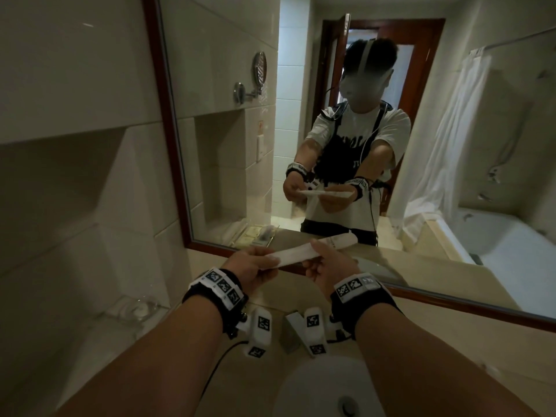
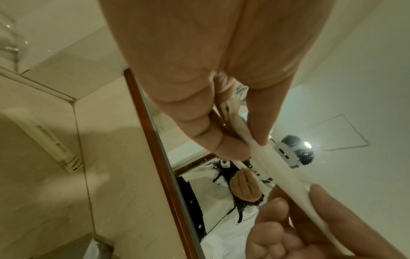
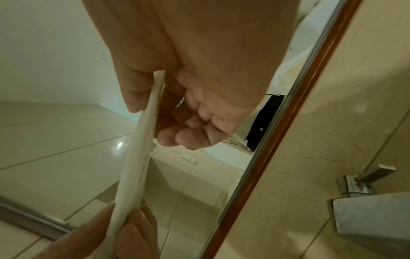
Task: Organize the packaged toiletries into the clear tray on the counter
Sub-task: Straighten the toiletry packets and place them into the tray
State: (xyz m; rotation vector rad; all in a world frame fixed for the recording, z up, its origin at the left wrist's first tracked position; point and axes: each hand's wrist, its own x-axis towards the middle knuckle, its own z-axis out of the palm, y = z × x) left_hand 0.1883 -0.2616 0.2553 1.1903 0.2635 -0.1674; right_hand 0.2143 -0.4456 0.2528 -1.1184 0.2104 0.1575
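I hold one long, flat white packet [image 1: 313, 251] level in front of the mirror, above the counter. My left hand [image 1: 266, 261] pinches its left end between thumb and fingers [image 2: 233, 145]. My right hand [image 1: 316, 255] grips it near the middle, thumb on top. In the left wrist view the packet [image 2: 284, 168] runs down to my right hand [image 2: 310, 210]. In the right wrist view the packet [image 3: 137, 166] runs from my right hand [image 3: 150, 105] to my left hand [image 3: 115, 227]. A tray with small packets shows only as a mirror reflection [image 1: 252, 236].
A wood-framed mirror [image 1: 168, 115] stands close behind the hands. Below my wrists sit the metal faucet [image 1: 290, 329] and the white sink basin [image 1: 331, 386]. Clear glassware [image 1: 135, 308] stands at the counter's left. A long cream box [image 2: 44, 140] lies on the counter.
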